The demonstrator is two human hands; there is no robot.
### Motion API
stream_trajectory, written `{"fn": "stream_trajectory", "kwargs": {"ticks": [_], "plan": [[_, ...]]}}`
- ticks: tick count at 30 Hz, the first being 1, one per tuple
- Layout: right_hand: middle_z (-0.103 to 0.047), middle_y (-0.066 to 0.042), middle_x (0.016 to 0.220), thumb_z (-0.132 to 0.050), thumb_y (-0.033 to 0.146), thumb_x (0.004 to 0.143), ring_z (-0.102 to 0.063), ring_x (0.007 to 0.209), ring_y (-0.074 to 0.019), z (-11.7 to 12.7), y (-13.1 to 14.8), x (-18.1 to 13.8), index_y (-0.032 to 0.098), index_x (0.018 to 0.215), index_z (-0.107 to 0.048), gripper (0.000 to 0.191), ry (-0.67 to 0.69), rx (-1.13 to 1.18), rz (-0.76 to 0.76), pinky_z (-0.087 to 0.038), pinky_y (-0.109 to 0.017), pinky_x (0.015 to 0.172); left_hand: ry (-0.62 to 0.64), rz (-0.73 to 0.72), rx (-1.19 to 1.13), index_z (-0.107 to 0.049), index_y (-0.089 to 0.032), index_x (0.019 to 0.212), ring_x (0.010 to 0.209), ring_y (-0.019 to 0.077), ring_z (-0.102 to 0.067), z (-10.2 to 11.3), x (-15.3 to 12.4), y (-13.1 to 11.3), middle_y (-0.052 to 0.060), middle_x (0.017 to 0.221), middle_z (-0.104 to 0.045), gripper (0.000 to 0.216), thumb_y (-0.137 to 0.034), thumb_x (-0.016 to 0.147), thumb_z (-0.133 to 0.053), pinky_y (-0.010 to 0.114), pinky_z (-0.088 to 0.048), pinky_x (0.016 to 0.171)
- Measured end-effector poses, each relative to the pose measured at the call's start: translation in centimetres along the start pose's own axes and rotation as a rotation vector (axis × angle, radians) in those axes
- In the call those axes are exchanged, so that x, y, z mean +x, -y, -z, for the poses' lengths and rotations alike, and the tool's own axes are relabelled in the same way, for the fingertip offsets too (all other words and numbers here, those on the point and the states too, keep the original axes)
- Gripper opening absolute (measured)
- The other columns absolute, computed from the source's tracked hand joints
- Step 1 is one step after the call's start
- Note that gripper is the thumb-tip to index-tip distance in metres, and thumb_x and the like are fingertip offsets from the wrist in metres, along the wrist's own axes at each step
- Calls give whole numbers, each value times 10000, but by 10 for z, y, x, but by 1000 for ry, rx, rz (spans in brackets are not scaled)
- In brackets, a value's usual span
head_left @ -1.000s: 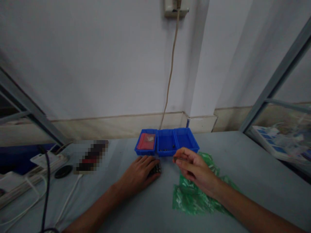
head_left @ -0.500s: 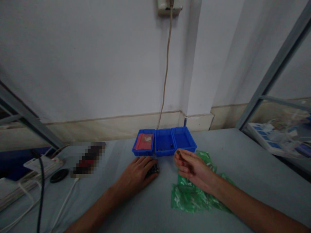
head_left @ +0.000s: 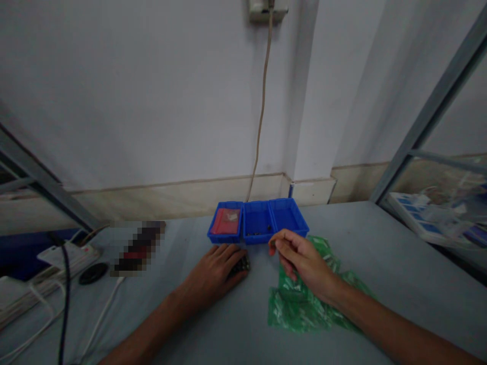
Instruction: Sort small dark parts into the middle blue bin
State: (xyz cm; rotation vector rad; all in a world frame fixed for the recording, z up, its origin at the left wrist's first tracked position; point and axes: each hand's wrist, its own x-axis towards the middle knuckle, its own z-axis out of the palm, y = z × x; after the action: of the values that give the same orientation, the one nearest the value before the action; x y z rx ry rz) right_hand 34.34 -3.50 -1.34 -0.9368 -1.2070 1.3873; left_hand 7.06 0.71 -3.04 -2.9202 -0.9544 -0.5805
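My left hand [head_left: 218, 271] rests on the table, curled over a small dark object [head_left: 242, 263] with pale, bead-like bumps along its visible side. Most of that object is hidden under the palm and fingers. To its right, my right hand [head_left: 302, 261] is raised with thumb and forefinger pinched together. Whatever tiny thing lies between those fingertips is too small to name. Just behind the hands are a middle blue bin [head_left: 257, 218] with a few small dark pieces, a right blue bin [head_left: 288, 215] and a left blue bin [head_left: 225, 238] with a red packet [head_left: 224, 223].
Crumpled green plastic wrap [head_left: 300, 309] lies beneath my right forearm. At the left are a blurred-out dark device [head_left: 139, 248], a round black disc [head_left: 93, 273], a power strip [head_left: 72, 261] and cables. Behind the bins, a cord [head_left: 262, 101] runs down the wall. A white-and-blue tray [head_left: 413, 218] stands far right.
My right hand has turned over, its pinched fingertips shifting slightly left and down. The small dark bit seen at those fingertips before is now mostly hidden. My left hand stays in place.
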Motion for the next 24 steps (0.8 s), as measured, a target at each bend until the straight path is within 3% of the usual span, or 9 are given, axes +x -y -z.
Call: {"fn": "stream_trajectory", "kwargs": {"ticks": [5,10,13,18,24], "plan": [[-578,42,671,-814,440,948,-499,537,-141,-1,0,-4,254,998,-738,207,-98,-318,163,-375,-257,496,20,-1,-5,-651,-199,1401,1169,310,-699,2,0,-1,116,1312,-725,375,-380,1073,-677,504,-590,1037],[-722,-33,963,-790,243,958,-626,774,-198,-2,2,-8,264,938,-767,38,-89,-573,349,-472,-329,719,39,0,7,-630,-202,1426,1170,312,-691,2,0,-1,118,1327,-715,399,-366,1068,-690,502,-588,1032],[-707,-14,869,-813,288,944,-617,730,-190,-4,3,-8,264,945,-768,51,-83,-525,264,-464,-312,670,36,-9,20,-627,-196,1421,1170,315,-693,2,0,0,123,1324,-716,395,-378,1074,-680,505,-588,1033],[-543,67,611,-789,549,935,-423,446,-114,-4,3,-6,238,985,-710,325,-10,-262,25,-323,-244,419,51,-11,26,-616,-194,1427,1177,322,-690,2,0,-1,124,1337,-711,403,-375,1074,-683,522,-592,1026],[-492,80,570,-687,691,969,-374,417,-76,-2,-1,-3,201,896,-665,495,0,-104,-28,-301,-202,397,61,-6,18,-610,-194,1433,1188,329,-684,2,0,0,126,1351,-705,415,-360,1064,-703,534,-587,1041]]}}
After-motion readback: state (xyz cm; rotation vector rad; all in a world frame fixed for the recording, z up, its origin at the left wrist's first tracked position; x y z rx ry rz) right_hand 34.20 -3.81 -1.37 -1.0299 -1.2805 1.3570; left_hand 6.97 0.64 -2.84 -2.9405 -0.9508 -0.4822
